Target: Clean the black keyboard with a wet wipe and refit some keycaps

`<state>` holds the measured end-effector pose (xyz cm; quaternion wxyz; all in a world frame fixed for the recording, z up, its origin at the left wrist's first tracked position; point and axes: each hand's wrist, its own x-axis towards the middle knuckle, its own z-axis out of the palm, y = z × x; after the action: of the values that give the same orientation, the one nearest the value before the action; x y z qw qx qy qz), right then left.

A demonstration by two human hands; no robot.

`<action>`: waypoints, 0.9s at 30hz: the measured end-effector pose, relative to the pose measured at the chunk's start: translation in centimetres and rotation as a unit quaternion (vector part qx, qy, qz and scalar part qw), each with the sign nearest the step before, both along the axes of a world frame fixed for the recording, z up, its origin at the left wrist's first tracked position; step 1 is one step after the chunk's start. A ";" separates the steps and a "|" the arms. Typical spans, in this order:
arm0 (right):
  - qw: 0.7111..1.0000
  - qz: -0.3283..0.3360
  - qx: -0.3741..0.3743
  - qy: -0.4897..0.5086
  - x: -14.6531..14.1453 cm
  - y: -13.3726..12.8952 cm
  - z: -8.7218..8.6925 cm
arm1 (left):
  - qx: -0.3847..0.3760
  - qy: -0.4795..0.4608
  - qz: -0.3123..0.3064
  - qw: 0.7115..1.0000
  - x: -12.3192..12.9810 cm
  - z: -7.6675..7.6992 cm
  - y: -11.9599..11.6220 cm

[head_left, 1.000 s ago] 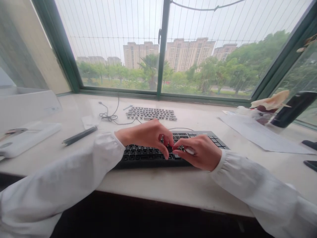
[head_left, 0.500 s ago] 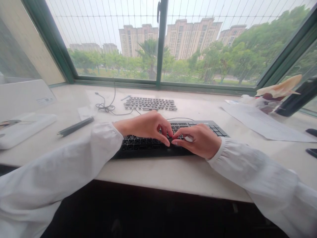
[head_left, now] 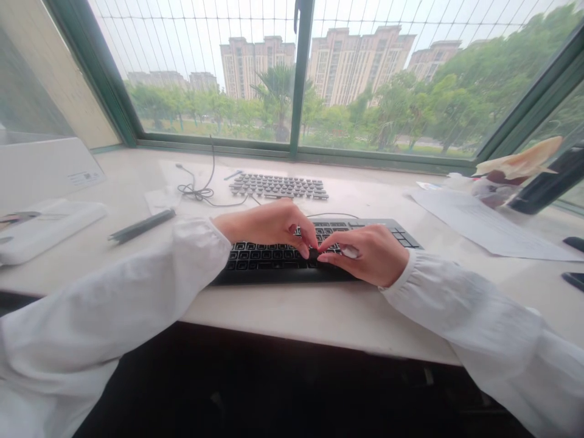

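A black keyboard [head_left: 255, 277] lies in front of me, its key wells bare over the part that shows. Over its lower middle, the fingertips of my left hand [head_left: 269, 225] and my right hand [head_left: 374, 252] meet around a small black keycap [head_left: 313, 254]. Thumb and index finger of each hand are pinched close to it; the fingers partly hide it. Within the curl of my right hand sits a small white object [head_left: 350, 251] whose kind I cannot make out. Behind the keyboard, loose keycaps [head_left: 278, 185] lie in rows on the white desk [head_left: 292, 310].
A coiled cable [head_left: 196, 193] and a dark bar-shaped thing [head_left: 142, 226] lie to the left, near a white device [head_left: 55, 225]. Paper sheets [head_left: 474, 225] and a dark phone-like object [head_left: 573, 280] are at the right. The window [head_left: 298, 79] stands behind the desk.
The view has tilted slightly, so the desk sits a little higher in the picture. My left fingertips have shifted a little up and away from me; both hands stay together at the same keyboard spot.
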<state>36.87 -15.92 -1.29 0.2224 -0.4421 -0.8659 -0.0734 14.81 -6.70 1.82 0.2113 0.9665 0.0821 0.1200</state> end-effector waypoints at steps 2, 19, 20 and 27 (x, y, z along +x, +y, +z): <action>1.000 -0.005 0.008 0.000 0.0 0.0 -0.1 | -0.003 0.000 -0.003 1.000 0.0 -0.1 0.1; 0.995 -0.041 -0.064 0.069 -0.5 0.3 -0.3 | 0.041 -0.008 -0.011 0.999 -0.2 0.4 0.0; 0.993 -0.041 -0.071 0.079 -0.5 0.3 -0.3 | 0.040 -0.008 -0.012 0.999 -0.2 0.4 0.0; 0.983 -0.014 -0.147 0.105 -0.5 0.0 0.1 | 0.002 -0.005 -0.033 0.999 -0.2 0.6 -0.1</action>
<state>36.33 -15.88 -1.21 0.2434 -0.4877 -0.8326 0.0983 14.60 -6.81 2.40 0.2134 0.9686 0.0487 0.1176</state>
